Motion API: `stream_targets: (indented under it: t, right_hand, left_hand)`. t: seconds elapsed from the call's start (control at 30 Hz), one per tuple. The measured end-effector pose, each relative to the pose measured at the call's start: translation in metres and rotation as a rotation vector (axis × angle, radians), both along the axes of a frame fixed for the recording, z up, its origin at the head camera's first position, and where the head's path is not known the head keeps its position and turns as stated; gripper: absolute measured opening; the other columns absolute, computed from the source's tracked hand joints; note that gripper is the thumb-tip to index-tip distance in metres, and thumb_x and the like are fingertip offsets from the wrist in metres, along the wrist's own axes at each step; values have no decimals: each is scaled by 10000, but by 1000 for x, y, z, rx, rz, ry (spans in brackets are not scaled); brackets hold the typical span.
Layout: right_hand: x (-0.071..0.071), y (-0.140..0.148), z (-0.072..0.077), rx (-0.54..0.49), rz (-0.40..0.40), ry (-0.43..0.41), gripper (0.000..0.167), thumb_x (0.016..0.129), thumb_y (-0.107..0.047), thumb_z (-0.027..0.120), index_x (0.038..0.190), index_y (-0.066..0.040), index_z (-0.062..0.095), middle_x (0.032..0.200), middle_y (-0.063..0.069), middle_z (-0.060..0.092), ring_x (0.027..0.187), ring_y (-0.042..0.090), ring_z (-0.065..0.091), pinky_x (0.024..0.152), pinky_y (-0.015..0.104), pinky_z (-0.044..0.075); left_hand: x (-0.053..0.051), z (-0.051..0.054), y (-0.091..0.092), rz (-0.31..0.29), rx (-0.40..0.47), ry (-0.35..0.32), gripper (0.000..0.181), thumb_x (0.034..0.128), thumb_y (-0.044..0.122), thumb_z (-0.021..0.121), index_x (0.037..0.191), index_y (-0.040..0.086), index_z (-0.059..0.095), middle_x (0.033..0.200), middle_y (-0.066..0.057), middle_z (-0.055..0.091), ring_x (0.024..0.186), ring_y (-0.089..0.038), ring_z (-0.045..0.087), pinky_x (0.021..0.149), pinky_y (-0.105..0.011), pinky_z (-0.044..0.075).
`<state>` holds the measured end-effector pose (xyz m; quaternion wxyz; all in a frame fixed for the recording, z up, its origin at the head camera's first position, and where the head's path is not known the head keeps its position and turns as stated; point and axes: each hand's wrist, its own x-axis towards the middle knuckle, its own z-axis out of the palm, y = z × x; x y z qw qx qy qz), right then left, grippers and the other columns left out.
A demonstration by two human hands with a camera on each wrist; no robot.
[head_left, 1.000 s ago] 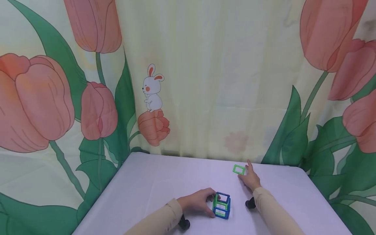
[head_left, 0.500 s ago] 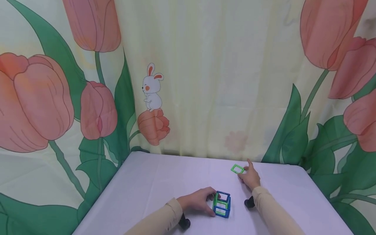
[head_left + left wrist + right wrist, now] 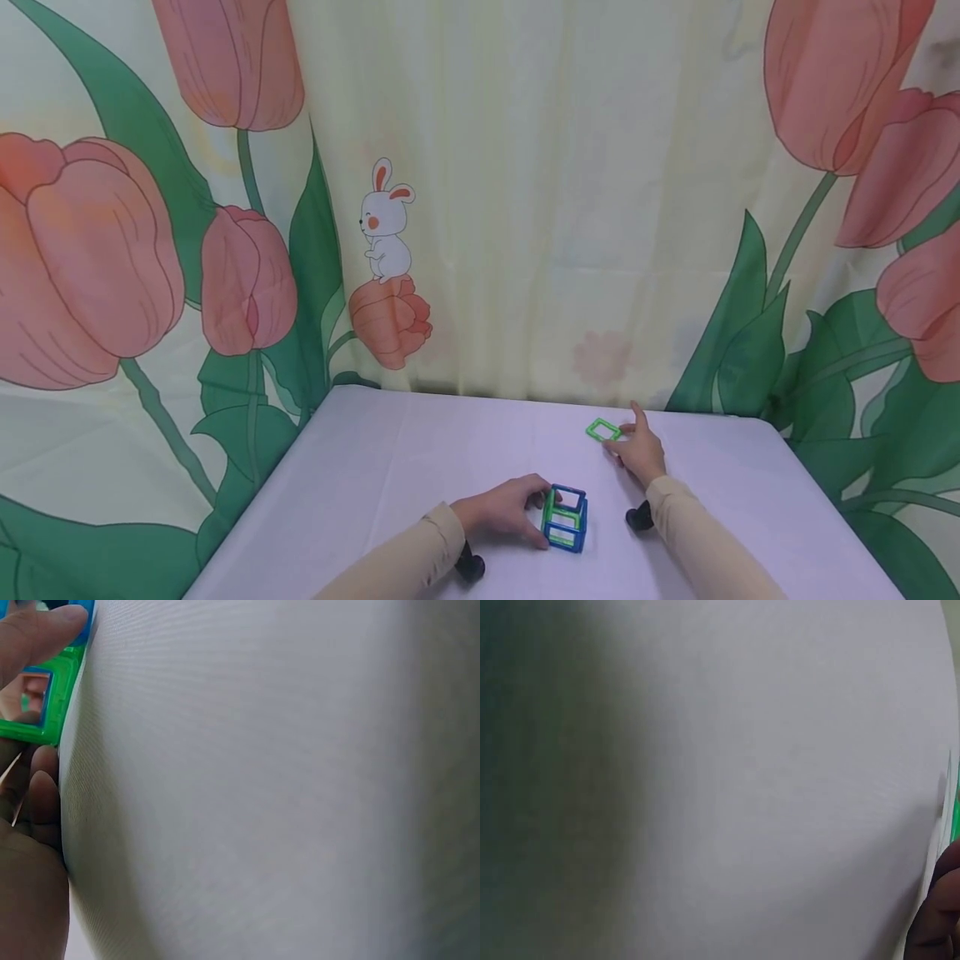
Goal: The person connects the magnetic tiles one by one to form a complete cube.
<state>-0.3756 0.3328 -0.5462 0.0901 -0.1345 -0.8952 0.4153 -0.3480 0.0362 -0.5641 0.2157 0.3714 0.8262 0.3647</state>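
Observation:
Near the front of the table, my left hand point(image 3: 504, 512) grips a small box-like block of blue and green magnetic tiles point(image 3: 566, 518), with the thumb at its near left and the fingers at its far left. In the left wrist view, the thumb lies over a blue edge, and a green tile frame point(image 3: 54, 697) shows below it. Further back, my right hand point(image 3: 637, 451) pinches a square green magnetic tile point(image 3: 603, 430) between thumb and fingers, its index finger pointing away. The right wrist view catches just dark fingers point(image 3: 937, 915) and a sliver of green.
A white cloth covers the table point(image 3: 420, 450). Behind its back edge hangs a curtain point(image 3: 510, 250) printed with tulips and a rabbit. Black wrist devices sit under the left wrist point(image 3: 470, 567) and the right wrist point(image 3: 640, 517).
The green tile in my right hand has turned and shifted slightly left. My left hand and the tile block stay almost where they were.

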Motion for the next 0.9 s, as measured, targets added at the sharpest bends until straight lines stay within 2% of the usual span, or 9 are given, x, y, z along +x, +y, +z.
stream_targets:
  t: [0.07, 0.13, 0.33, 0.5, 0.67, 0.9]
  right_hand:
    - [0, 1, 1, -16, 6, -3, 1052, 873, -120, 777, 1652, -105, 71, 1403, 330, 541, 560, 129, 630, 667, 323, 526]
    - [1, 2, 1, -28, 12, -4, 1066, 872, -123, 781, 1656, -123, 59, 1406, 328, 537, 574, 131, 626, 569, 279, 515]
    - [5, 3, 11, -40, 34, 16, 1112, 862, -162, 807, 1666, -167, 38, 1404, 299, 555, 672, 168, 618, 598, 292, 515]
    - [7, 6, 16, -65, 38, 21, 1140, 843, -201, 830, 1668, -186, 43, 1397, 291, 569, 679, 191, 634, 606, 289, 517]
    - [7, 7, 17, -58, 39, 20, 1143, 842, -225, 840, 1668, -206, 50, 1394, 263, 588, 720, 203, 652, 629, 289, 519]
    - [11, 6, 23, -54, 48, 45, 1057, 854, -234, 838, 1628, -137, 124, 1398, 269, 578, 769, 228, 679, 639, 304, 531]
  left_hand:
    - [0, 0, 0, -3, 1, 10, 637, 727, 190, 938, 1288, 276, 648, 1073, 163, 561, 988, 5, 516, 917, -215, 448]
    - [1, 0, 0, -3, 0, 9, 637, 725, 189, 940, 1286, 274, 651, 1071, 164, 565, 987, 5, 518, 918, -216, 448]
    - [1, 0, -1, 10, -9, -3, 622, 739, 188, 932, 1280, 304, 648, 1073, 161, 568, 979, -6, 518, 907, -231, 459]
    - [1, -2, 0, 3, 1, 8, 633, 733, 192, 935, 1288, 293, 647, 1063, 162, 565, 969, -4, 515, 888, -217, 453]
    - [4, 2, -1, 15, -5, -2, 622, 741, 195, 932, 1284, 282, 642, 1061, 158, 567, 971, -10, 515, 901, -224, 453]
    - [7, 6, -2, 29, -2, -5, 616, 733, 187, 938, 1269, 274, 648, 1052, 147, 568, 966, -24, 516, 896, -231, 454]
